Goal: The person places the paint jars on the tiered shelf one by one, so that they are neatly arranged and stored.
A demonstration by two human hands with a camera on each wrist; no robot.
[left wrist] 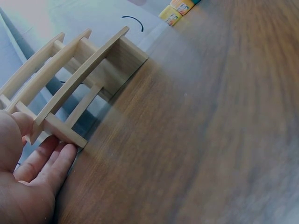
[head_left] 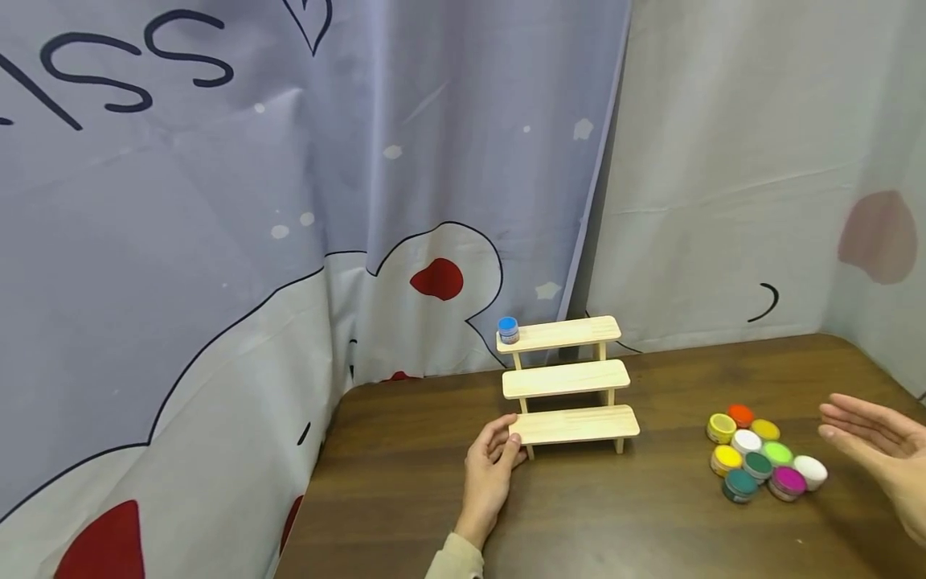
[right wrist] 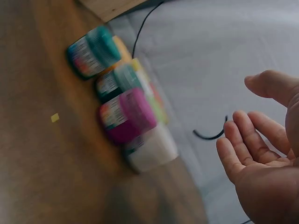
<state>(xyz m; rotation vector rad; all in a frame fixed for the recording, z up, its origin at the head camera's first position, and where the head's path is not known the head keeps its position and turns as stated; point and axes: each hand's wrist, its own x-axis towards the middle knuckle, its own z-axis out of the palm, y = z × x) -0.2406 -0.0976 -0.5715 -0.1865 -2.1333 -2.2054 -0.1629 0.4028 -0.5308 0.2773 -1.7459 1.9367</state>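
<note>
A three-tier wooden display stand (head_left: 575, 425) stands on the brown table. At the left end of its top tier sits a small paint jar with a blue lid (head_left: 509, 332). My left hand (head_left: 488, 474) holds the left end of the lowest tier, and in the left wrist view its thumb and fingers close around that corner of the stand (left wrist: 79, 79). Off to the right, my right hand (head_left: 882, 454) hovers with fingers extended and nothing in it. Beside it is a cluster of paint jars, among them a magenta jar (right wrist: 126, 115) and a teal jar (head_left: 740, 486).
Several more jars with yellow, orange-red, white and green lids crowd together on the right of the table (head_left: 593, 523). A printed fabric curtain (head_left: 463, 161) hangs behind the table and along its left side. A tiny yellow scrap (right wrist: 55, 117) lies on the tabletop.
</note>
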